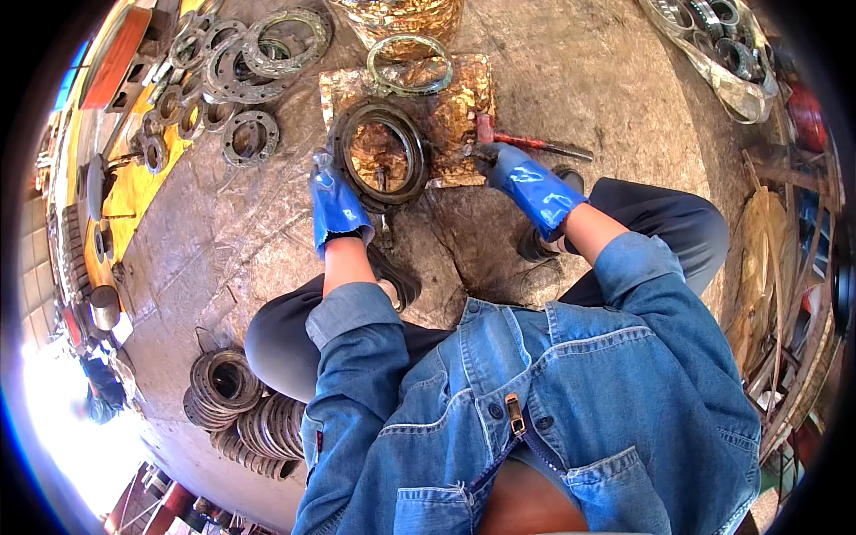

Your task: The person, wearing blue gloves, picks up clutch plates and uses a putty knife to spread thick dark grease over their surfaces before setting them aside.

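Observation:
My left hand [337, 196], in a blue rubber glove, grips the left edge of a dark, greasy metal ring [417, 159]. The ring rests tilted over the near side of a grease-coated square block [471, 89]. My right hand [526, 185], gloved alike, is closed by the block's near right corner; its dark fingertips hide whatever they hold. Just beyond those fingers lies a hammer [542, 145] with a red handle. A thinner metal ring [412, 91] lies on the block's far edge.
Several flanged rings [251, 138] are spread at the far left. Stacked rings [225, 379] stand near my left knee. A greasy drum-like container [401, 22] is beyond the block. At the far right sits a sack [753, 102] of bearing-like rings; scrap wood [762, 259] lines the right side.

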Available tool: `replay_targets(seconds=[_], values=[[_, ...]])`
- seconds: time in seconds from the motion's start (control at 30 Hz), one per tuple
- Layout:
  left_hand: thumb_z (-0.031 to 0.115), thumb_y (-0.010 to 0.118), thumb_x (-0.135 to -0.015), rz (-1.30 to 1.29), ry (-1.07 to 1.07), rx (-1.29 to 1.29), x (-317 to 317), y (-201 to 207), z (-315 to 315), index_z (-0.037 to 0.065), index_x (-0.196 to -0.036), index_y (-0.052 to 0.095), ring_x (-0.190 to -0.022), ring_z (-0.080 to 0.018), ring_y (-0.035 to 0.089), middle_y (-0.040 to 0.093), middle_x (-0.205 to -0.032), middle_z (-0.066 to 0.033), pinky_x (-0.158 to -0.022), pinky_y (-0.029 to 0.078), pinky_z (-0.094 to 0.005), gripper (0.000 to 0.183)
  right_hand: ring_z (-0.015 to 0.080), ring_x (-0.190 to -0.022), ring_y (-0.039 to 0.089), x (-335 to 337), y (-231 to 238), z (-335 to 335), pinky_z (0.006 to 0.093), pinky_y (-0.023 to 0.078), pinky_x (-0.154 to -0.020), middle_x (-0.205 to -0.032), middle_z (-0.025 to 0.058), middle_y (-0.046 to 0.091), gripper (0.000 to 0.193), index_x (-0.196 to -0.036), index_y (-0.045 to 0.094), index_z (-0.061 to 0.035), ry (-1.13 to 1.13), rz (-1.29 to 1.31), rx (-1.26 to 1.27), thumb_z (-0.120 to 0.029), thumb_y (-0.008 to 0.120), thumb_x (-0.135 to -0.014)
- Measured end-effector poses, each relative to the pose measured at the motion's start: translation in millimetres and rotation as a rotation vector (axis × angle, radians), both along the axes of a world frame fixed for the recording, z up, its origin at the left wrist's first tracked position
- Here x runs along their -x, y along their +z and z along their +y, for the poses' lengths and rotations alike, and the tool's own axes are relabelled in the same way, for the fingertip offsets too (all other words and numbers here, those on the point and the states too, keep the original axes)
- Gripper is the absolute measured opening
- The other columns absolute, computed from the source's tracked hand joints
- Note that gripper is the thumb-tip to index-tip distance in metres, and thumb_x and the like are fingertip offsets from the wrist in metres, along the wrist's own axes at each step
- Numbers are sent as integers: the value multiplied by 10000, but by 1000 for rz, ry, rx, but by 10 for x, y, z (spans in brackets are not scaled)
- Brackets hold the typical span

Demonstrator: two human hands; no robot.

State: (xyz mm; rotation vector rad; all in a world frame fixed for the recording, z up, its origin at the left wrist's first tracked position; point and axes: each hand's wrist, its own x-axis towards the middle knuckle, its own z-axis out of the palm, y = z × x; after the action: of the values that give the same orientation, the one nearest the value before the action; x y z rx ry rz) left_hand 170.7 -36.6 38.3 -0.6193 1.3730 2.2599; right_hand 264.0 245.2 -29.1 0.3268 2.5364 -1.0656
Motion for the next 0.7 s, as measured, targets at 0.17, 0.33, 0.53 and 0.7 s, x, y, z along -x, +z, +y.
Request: replay_targets(seconds=[0.17,0.33,0.53,0.7], values=[[473,333,-1006,-26,-13,152,-9,111,77,70,-1343,467,-1171,-241,530,537,-1343,-83,-943,438,-376,542,150,-677,621,-156,160,-157,325,510,-618,-782,68,648,228,-1089,634,-69,-138,-206,347,-181,608,-892],[403,380,-1012,35,-1,43,-24,333,253,8,-1305,508,-1089,-218,575,576,-1273,-105,-926,462,-346,508,130,-688,601,74,188,105,299,509,-629,-772,52,618,195,-1073,616,-78,-70,-160,429,-180,570,-914],[369,453,-997,123,10,201,-30,307,291,37,-1234,529,-965,-203,593,613,-1119,-85,-820,507,-357,415,284,-970,645,1176,734,-169,432,530,-820,-1085,74,668,451,-1242,568,-244,613,235,-193,-147,668,-813],[436,505,-968,137,40,195,-24,407,411,46,-1251,499,-973,-205,579,599,-1134,-93,-820,504,-361,482,213,-908,643,1616,523,-105,371,519,-827,-1002,50,677,213,-1069,658,-192,321,135,-39,-156,627,-862]])
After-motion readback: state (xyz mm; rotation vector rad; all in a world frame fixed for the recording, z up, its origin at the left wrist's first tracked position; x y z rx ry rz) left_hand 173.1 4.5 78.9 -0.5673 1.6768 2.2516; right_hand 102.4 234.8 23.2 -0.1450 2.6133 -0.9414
